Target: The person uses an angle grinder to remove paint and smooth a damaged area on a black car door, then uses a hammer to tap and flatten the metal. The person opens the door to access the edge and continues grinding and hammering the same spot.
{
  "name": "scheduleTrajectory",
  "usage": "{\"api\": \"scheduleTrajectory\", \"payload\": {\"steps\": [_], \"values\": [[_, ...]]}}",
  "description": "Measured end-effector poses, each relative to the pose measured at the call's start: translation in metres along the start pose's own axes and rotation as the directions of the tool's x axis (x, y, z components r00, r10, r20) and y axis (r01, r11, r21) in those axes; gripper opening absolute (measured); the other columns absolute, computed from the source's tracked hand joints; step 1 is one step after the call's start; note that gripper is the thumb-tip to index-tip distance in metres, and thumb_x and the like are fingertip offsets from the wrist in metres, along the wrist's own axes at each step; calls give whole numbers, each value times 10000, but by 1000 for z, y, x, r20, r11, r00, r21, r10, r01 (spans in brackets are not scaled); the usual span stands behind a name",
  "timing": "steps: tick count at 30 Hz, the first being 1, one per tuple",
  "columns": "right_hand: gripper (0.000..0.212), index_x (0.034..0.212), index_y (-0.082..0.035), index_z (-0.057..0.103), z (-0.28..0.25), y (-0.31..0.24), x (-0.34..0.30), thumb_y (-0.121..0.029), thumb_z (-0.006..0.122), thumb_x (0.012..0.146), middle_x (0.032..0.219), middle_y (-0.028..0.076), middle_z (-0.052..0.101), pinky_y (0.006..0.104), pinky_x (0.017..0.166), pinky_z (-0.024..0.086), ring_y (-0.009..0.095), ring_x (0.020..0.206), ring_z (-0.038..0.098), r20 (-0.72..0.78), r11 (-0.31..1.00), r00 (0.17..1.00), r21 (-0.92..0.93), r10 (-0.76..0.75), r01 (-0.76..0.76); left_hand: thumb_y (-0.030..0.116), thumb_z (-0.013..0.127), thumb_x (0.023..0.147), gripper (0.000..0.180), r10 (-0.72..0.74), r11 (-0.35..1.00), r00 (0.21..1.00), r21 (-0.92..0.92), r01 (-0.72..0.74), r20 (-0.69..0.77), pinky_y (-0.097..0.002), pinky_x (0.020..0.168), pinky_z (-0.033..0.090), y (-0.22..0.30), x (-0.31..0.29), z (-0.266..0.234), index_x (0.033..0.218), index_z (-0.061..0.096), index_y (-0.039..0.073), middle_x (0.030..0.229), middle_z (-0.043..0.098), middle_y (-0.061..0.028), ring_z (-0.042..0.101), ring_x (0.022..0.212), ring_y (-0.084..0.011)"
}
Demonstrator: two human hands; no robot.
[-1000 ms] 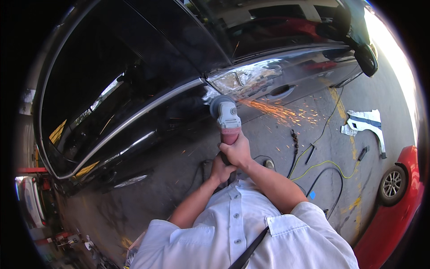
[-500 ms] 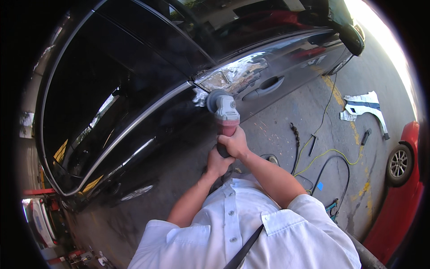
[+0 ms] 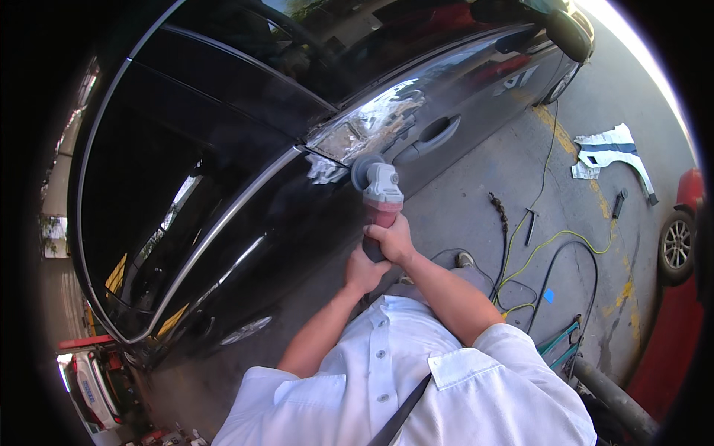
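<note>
Both my hands are wrapped round an angle grinder [image 3: 384, 192] with a grey head and a red and dark body. My right hand [image 3: 394, 239] grips the red part just behind the head. Lower down, my left hand [image 3: 364, 272] is closed round the dark rear of the body. The round disc [image 3: 364, 172] lies at the side of a black car [image 3: 245, 245], by the lower edge of a scraped, bare-metal patch [image 3: 364, 134]. Whether the disc touches the panel I cannot tell. A door handle [image 3: 430, 141] is just right of the patch.
On the grey floor to the right lie a white fender panel [image 3: 616, 152], a hammer [image 3: 530, 227], a chain [image 3: 499, 211] and a yellow-green cord [image 3: 554, 256]. A dark hose loops nearby. At the far right stands a red car [image 3: 669, 357].
The grinder has shifted slightly right and down along the panel, away from the smaller bare patch. My grip stays the same. The whole view has also moved a little.
</note>
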State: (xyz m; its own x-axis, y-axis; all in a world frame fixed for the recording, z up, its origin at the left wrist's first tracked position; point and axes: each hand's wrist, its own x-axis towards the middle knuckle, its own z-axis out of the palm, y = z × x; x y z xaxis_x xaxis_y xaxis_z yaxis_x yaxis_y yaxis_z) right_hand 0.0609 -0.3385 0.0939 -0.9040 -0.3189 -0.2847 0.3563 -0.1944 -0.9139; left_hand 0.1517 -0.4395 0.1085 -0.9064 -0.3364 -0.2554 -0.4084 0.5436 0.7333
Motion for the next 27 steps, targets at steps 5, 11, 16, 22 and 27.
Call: {"api": "scheduleTrajectory", "payload": {"steps": [5,11,16,22,27], "values": [[428,1062,16,675,-4,6,-6,-216,801,725,910,109,705,371,811,546,217,833,669,68,992,998,-128,10,-2,241,821,668,609,-41,996,999,-74,43,33,-418,874,550,2,-13,7,1185,634,-20,1022,739,-196,730,988,-325],[472,1099,20,675,-6,-9,7,-231,804,721,985,147,726,387,872,539,254,900,688,62,993,996,-98,-59,65,246,801,685,582,-37,996,999,-76,36,-6,-408,883,550,26,-2,0,1176,637,-18,1035,739,-183,723,988,-316],[535,1154,42,643,-11,-50,22,-237,793,723,1016,206,729,411,900,540,336,945,708,-54,985,996,-158,-74,65,207,753,672,484,40,990,997,-141,-31,62,-375,800,561,42,25,-1,1088,657,-22,947,742,-156,724,882,-267],[599,1173,105,567,7,-92,2,-248,765,730,1070,322,707,472,952,534,464,1049,693,-34,842,999,-538,7,-25,159,684,665,357,197,828,977,-548,-122,80,-350,721,559,38,12,7,977,691,-14,858,720,-94,712,819,-200],[597,1166,100,561,14,-106,4,-252,767,731,1068,326,706,476,947,535,476,1051,688,-32,818,999,-575,3,-21,200,727,681,332,149,800,989,-589,-117,6,-350,735,557,49,16,2,951,690,10,844,738,-86,721,840,-195]]}}
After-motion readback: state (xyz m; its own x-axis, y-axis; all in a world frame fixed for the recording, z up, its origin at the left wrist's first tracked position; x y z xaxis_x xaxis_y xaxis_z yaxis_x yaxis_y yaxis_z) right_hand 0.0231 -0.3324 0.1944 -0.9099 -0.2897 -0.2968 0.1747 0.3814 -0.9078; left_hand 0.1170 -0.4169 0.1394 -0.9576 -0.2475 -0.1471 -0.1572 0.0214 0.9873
